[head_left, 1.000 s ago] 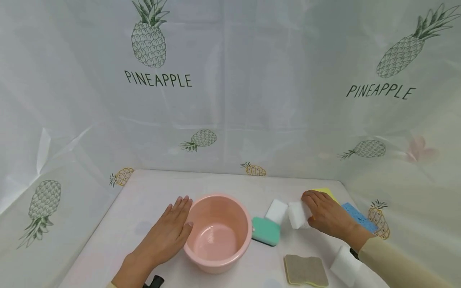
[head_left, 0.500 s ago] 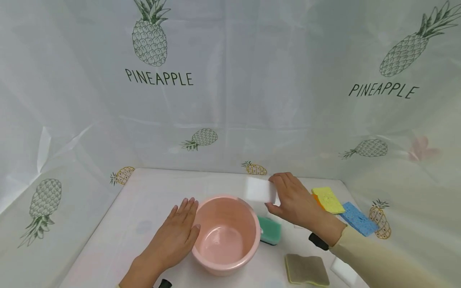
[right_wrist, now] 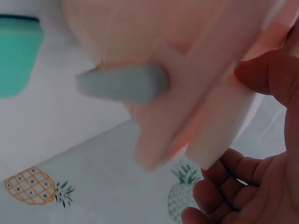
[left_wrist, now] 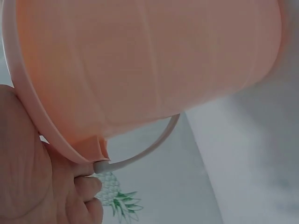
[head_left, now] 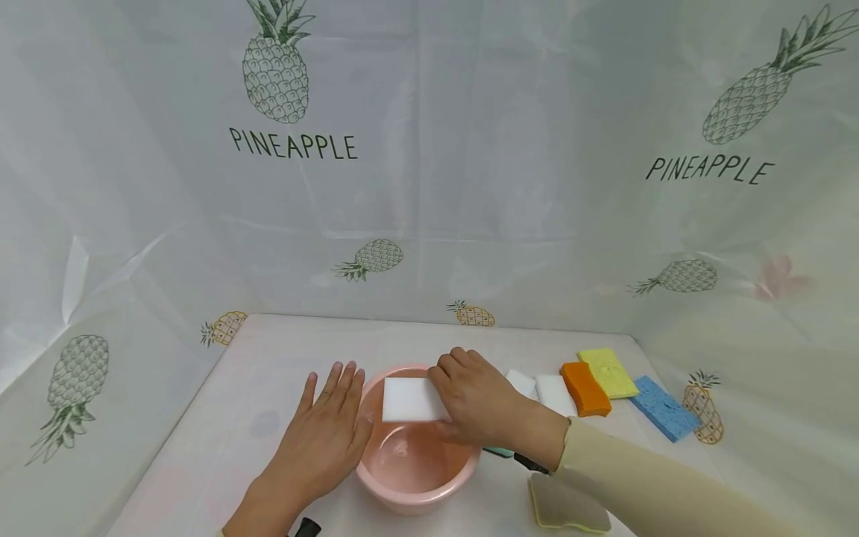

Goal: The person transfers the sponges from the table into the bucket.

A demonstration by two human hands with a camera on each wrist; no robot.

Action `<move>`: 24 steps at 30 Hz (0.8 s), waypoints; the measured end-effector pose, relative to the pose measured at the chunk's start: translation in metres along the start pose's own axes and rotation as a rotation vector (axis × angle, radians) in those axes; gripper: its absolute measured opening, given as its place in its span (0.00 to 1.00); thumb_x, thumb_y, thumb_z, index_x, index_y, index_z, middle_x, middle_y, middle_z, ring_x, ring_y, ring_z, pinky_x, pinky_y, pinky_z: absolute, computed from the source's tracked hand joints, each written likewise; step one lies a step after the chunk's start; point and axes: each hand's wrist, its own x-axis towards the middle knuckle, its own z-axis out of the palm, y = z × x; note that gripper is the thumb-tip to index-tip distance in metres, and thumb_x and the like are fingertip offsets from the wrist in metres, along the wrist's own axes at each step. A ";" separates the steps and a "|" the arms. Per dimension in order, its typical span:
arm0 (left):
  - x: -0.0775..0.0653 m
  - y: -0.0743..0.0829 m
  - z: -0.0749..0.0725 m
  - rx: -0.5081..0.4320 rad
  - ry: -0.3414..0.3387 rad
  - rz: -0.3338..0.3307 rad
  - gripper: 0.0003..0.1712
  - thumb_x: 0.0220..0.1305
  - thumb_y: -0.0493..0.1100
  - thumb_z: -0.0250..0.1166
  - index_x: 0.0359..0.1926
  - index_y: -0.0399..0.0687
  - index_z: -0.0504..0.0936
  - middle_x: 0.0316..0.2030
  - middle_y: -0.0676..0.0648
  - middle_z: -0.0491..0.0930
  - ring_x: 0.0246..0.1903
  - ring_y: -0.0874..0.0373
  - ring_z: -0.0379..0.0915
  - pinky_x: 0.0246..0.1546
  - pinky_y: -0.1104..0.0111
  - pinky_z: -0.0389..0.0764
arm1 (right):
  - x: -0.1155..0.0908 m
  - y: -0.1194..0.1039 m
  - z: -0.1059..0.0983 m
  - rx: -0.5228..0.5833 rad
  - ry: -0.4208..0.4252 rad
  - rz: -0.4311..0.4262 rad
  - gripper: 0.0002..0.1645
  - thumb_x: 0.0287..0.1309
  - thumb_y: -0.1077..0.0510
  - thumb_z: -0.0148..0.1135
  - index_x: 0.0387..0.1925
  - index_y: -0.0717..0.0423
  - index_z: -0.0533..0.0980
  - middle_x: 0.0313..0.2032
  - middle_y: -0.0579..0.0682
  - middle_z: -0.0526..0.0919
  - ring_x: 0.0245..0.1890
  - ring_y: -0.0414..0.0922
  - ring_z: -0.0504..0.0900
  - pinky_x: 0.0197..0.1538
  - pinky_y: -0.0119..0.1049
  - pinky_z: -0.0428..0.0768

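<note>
A pink bucket (head_left: 416,498) stands upright on the white-covered table. Straight fingers of my left hand (head_left: 323,436) lie along its left rim; in the left wrist view that hand touches the rim of the bucket (left_wrist: 163,56) near the end of its grey handle (left_wrist: 152,149). Over the bucket's mouth, my right hand (head_left: 479,403) holds a white sponge (head_left: 412,400) by its right end. From the right wrist view, the sponge (right_wrist: 219,123) sits between thumb and fingers, close to the rim.
Right of the bucket lie two white sponges (head_left: 555,394), an orange sponge (head_left: 586,388), a yellow one (head_left: 608,372) and a blue one (head_left: 664,407). A grey-brown sponge (head_left: 567,501) is nearer. A green sponge (right_wrist: 17,56) is beside the bucket, mostly hidden in the head view.
My right hand has picked up a white sponge from the right and carried it left over the bucket. The bucket shifted slightly right at first; my left hand stays at its rim.
</note>
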 end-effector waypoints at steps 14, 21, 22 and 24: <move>0.002 0.002 0.000 -0.034 -0.048 0.009 0.36 0.82 0.53 0.50 0.80 0.36 0.63 0.81 0.39 0.58 0.82 0.43 0.49 0.82 0.42 0.49 | 0.015 -0.020 0.025 -0.146 -0.235 -0.099 0.37 0.54 0.25 0.69 0.48 0.51 0.80 0.44 0.46 0.84 0.43 0.43 0.75 0.44 0.35 0.72; 0.002 0.001 0.002 -0.029 -0.038 0.017 0.36 0.81 0.51 0.52 0.79 0.35 0.63 0.80 0.38 0.59 0.82 0.42 0.51 0.82 0.42 0.51 | 0.020 -0.027 0.031 -0.220 -0.280 -0.133 0.38 0.56 0.25 0.68 0.51 0.50 0.82 0.44 0.45 0.85 0.48 0.43 0.77 0.49 0.36 0.74; 0.002 0.001 0.002 -0.029 -0.037 0.018 0.36 0.81 0.51 0.52 0.79 0.35 0.63 0.80 0.38 0.59 0.82 0.41 0.51 0.82 0.41 0.52 | 0.020 -0.028 0.032 -0.230 -0.284 -0.135 0.38 0.56 0.25 0.68 0.52 0.50 0.82 0.44 0.45 0.85 0.49 0.43 0.76 0.50 0.36 0.74; 0.002 0.000 0.003 -0.027 -0.032 0.020 0.36 0.81 0.51 0.52 0.79 0.35 0.63 0.80 0.38 0.59 0.82 0.41 0.51 0.81 0.41 0.52 | 0.021 -0.029 0.035 -0.249 -0.296 -0.137 0.39 0.56 0.24 0.67 0.53 0.50 0.82 0.45 0.45 0.85 0.50 0.43 0.76 0.51 0.36 0.74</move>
